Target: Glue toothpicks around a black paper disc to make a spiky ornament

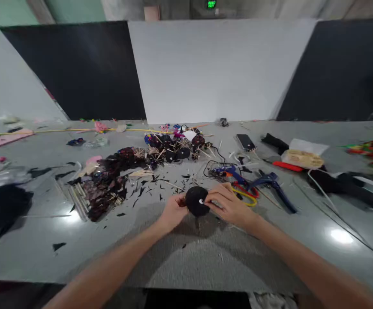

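A black round disc (194, 201) is held up above the front middle of the table. My left hand (173, 212) grips it at its left edge, with the fingers partly hidden behind it. My right hand (227, 201) is closed in a pinch at the disc's right side, its fingertips at a small white piece (201, 201) on the black face. A short dark part hangs below the disc, too blurred to name. Just right of my right hand lie yellow-handled scissors (252, 199), a small blue glue gun (233, 174) and a larger dark blue glue gun (275, 186).
Dark crumpled material (109, 184) and several stick clusters (152, 151) cover the table's middle left. Black scraps are strewn near the disc. A phone (245, 141), a red-handled tool (287, 165), a clear bag (304, 159) and loose cables lie right. Black cloth (4, 208) lies left.
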Motion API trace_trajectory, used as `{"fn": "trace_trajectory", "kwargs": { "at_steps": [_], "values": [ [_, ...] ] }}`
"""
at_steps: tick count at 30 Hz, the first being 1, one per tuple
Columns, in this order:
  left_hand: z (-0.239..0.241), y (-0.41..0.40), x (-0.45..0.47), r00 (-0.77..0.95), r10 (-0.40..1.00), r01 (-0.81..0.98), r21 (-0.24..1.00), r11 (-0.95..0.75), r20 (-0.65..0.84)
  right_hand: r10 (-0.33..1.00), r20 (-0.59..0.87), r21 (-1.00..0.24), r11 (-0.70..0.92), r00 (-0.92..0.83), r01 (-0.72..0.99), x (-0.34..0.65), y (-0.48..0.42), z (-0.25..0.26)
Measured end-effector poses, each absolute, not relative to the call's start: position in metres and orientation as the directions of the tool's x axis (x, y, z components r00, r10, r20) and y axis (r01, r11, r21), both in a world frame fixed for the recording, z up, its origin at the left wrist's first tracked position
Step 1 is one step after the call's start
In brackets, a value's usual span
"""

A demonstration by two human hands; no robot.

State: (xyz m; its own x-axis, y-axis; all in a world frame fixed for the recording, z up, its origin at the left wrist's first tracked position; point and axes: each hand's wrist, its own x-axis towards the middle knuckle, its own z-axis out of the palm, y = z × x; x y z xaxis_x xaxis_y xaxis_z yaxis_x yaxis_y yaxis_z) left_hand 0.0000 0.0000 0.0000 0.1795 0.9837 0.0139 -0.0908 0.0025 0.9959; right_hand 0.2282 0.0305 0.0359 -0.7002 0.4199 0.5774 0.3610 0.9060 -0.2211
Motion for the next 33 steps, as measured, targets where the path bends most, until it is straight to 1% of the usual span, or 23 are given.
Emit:
{"fn": "trace_trajectory", "kwargs": {
  "at_steps": [3,9,15,22,33],
  "values": [
    [-0.0007,0.0001,-0.0003,0.180,0.984,-0.092,0.996,0.001,0.015,0.422,0.579,-0.231,0.905,-0.697,0.357,0.2284,0.0289,0.0376],
    [-0.0012,-0.0006,0.0019,0.167,0.985,-0.186,0.982,-0.015,0.047,0.450,0.569,-0.258,0.893,-0.688,0.370,0.2281,0.0267,0.0393],
    [-0.0025,-0.0004,0.0029,0.182,0.982,-0.219,0.976,-0.012,0.053,0.468,0.585,-0.286,0.883,-0.663,0.371,0.2262,0.0257,0.0386],
    [-0.0028,-0.0017,0.0018,0.160,0.984,-0.197,0.980,-0.041,0.073,0.514,0.578,-0.314,0.857,-0.634,0.408,0.2247,0.0243,0.0369],
    [-0.0090,0.0002,-0.0003,0.186,0.979,-0.150,0.987,-0.058,0.085,0.548,0.577,-0.356,0.836,-0.606,0.417,0.2238,0.0246,0.0348]
  ]
}}
